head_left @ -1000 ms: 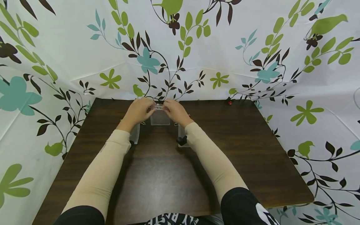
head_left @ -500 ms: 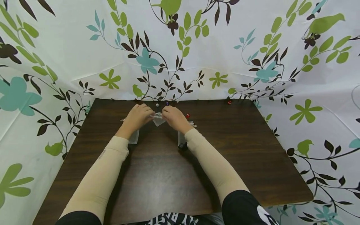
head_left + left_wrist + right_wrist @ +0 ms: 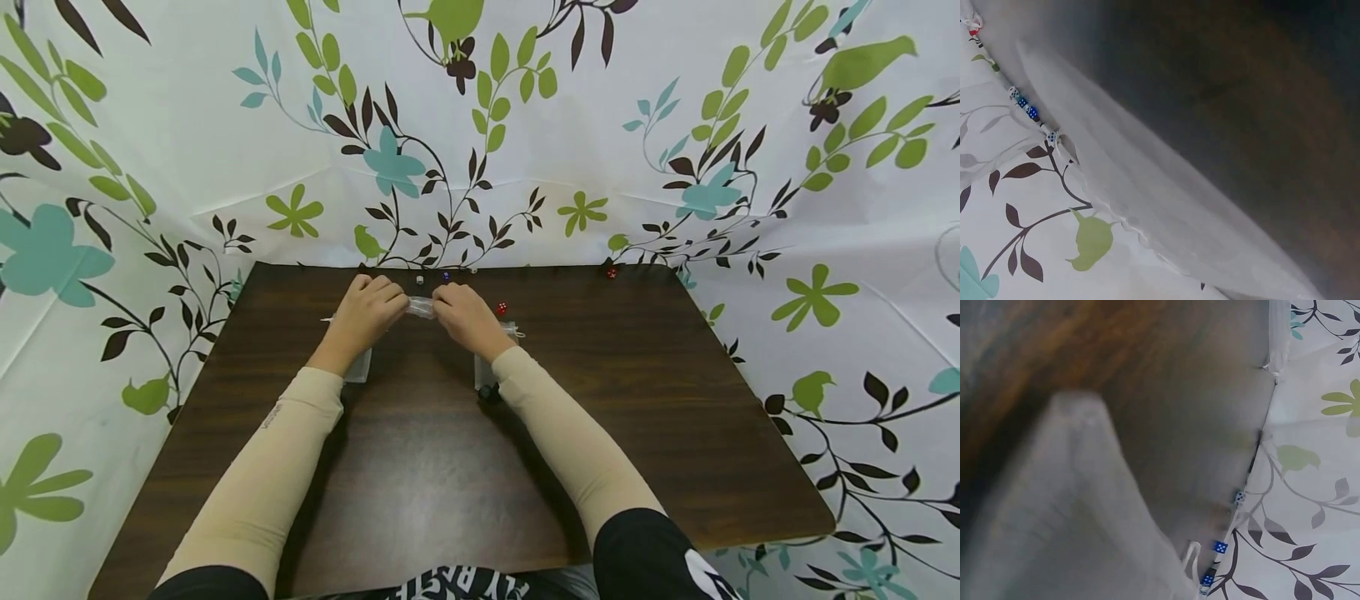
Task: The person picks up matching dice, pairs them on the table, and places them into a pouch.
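Observation:
Between my hands a small translucent white pouch [image 3: 420, 307] is stretched sideways over the far middle of the table. My left hand [image 3: 372, 307] pinches its left end with curled fingers, and the right hand [image 3: 463, 313] grips the opposite end. Neither hand shows in the wrist views. Blurred sheer fabric [image 3: 1141, 175] crosses the left wrist view. More sheer fabric [image 3: 1079, 512] fills the lower left of the right wrist view, with a pale cord loop [image 3: 1192, 559] beside it. Whether this fabric is the held pouch, I cannot tell.
Translucent panels show by the left wrist [image 3: 360, 367] and right wrist [image 3: 482, 372]; a dark object [image 3: 489, 392] is by the latter. A red die [image 3: 502, 308] lies beyond the right hand, another red die [image 3: 612, 272] farther right. A blue die [image 3: 446, 276] sits near the back edge.
Both hands have come slightly toward me, uncovering small dice behind them. The pouch, which hung as a flat square, now shows as a narrow strip between the fingers.

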The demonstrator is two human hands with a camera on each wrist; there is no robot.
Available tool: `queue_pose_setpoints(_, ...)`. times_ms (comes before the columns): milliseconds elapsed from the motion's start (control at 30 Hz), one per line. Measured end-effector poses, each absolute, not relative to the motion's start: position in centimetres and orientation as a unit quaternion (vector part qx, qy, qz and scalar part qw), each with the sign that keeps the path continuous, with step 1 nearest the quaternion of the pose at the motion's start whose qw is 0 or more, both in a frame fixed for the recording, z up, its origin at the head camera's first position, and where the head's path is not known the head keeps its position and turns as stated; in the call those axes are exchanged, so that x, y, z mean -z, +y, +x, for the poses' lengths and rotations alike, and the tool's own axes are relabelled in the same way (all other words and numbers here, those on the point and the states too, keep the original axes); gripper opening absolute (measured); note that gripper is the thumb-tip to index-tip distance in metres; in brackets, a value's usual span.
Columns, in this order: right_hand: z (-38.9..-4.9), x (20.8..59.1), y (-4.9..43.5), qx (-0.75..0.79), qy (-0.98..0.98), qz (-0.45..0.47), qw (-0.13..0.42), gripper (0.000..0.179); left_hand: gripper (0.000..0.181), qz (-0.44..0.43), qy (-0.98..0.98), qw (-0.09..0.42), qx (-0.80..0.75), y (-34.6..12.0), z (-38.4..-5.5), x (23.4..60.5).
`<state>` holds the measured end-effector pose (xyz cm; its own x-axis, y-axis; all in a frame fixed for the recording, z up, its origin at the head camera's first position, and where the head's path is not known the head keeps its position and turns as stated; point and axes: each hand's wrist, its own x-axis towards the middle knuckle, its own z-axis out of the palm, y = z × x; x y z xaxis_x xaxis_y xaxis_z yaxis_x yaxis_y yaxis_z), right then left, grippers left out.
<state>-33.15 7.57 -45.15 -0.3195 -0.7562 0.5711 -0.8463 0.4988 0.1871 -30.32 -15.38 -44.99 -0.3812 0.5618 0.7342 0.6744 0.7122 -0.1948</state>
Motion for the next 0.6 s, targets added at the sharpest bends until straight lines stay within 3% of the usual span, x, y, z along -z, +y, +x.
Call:
queue_pose_setpoints(300,-33.1,46.2,7.7,-0.07,-0.846,0.496,0.18,0.008,0.015,-0.382,-0.861,0.314,0.123,-15.6,-30.2,46.2)
queue_pose_setpoints(600,-32.6,46.6,8.2,-0.137,-0.887,0.44,0.038,0.005,0.007,-0.311,-0.923,0.121,0.193,-15.4,-29.5,46.4)
